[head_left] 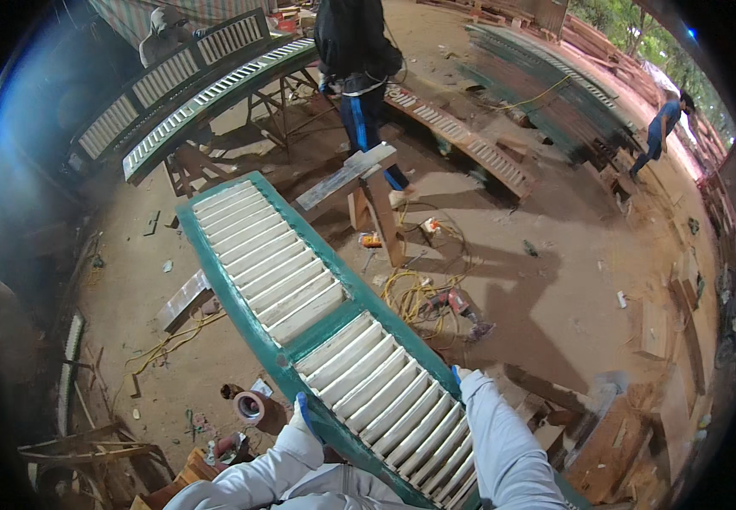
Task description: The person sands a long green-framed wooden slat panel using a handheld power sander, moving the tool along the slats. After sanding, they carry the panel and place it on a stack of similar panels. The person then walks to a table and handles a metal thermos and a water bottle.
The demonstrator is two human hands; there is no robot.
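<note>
Left hand (302, 415) and right hand (462, 374), fingers holding opposite edges of the green shutter (324, 330): balance it evenly, pressing the frame (323, 253), never the slats (336, 342)!

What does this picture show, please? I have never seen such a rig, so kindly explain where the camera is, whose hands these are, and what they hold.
There is no machine here: the hands belong to the person wearing the camera on the head. It looks down, so the pale sleeves enter from below. The wide fisheye lens bends straight edges, most strongly near the rim.

The left hand is at the left edge of a green shutter with white slats, and the right hand is at its right edge; together they appear to hold it.

On the ground lie a red power tool and a yellow cord. Beyond stands another person in a dark jacket, and at upper left is another shutter.
</note>
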